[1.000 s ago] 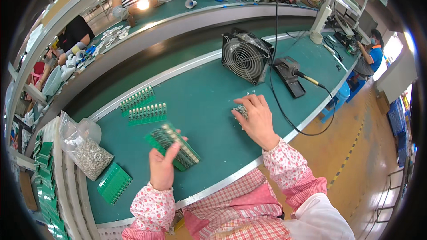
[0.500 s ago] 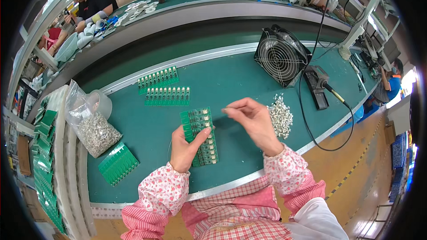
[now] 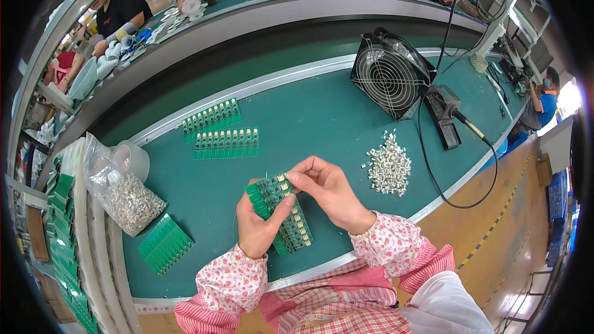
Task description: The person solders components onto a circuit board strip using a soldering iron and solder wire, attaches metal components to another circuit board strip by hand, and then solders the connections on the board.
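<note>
My left hand is closed on a green circuit board panel, its thumb on the panel's face. A row of small white components runs along the panel's right side. My right hand is at the panel's upper right corner, thumb and forefinger pinched against it; whether a small part sits between those fingertips is hidden. To the right of my right hand lies a heap of small whitish metal parts. Two populated panels, one near and one farther, rest on the green table beyond my left hand.
A clear bag of small parts leans by a translucent tub. Bare green panels lie left, more beyond the table's edge. A fan and a soldering iron with its stand occupy the right. Co-workers sit across.
My right hand has moved left and down from open air to the panel's upper corner. The panel has tilted slightly in my left hand. Across the table, a co-worker's hand has shifted left.
</note>
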Demonstrator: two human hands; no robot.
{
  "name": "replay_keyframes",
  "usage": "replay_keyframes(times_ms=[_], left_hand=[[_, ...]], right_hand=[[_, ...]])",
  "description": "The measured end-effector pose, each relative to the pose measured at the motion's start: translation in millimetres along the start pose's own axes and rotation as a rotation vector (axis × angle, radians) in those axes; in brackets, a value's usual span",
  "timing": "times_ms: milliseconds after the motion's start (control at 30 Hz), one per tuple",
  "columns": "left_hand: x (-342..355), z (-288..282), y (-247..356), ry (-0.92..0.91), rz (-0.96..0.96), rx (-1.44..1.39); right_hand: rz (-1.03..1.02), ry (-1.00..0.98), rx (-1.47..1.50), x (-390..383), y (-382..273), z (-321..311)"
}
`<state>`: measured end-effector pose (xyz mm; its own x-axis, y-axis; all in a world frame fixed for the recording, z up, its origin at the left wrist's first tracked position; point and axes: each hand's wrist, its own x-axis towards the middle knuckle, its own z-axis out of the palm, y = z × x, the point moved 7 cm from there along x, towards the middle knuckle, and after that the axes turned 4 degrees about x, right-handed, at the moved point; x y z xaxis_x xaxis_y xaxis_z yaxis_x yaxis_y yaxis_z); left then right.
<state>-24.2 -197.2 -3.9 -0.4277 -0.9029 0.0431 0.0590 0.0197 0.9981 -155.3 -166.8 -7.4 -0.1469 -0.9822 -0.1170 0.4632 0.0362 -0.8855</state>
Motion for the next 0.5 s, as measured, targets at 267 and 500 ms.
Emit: replay_keyframes(times_ms=[267,500], left_hand=[[-3,1,5,0.025,0.002,0.090],[-4,5,13,0.015,0.048,0.148]], right_hand=[[0.010,-0.010,-0.016,-5,4,1],[-0.063,0.000,0.007,-8,9,-1]])
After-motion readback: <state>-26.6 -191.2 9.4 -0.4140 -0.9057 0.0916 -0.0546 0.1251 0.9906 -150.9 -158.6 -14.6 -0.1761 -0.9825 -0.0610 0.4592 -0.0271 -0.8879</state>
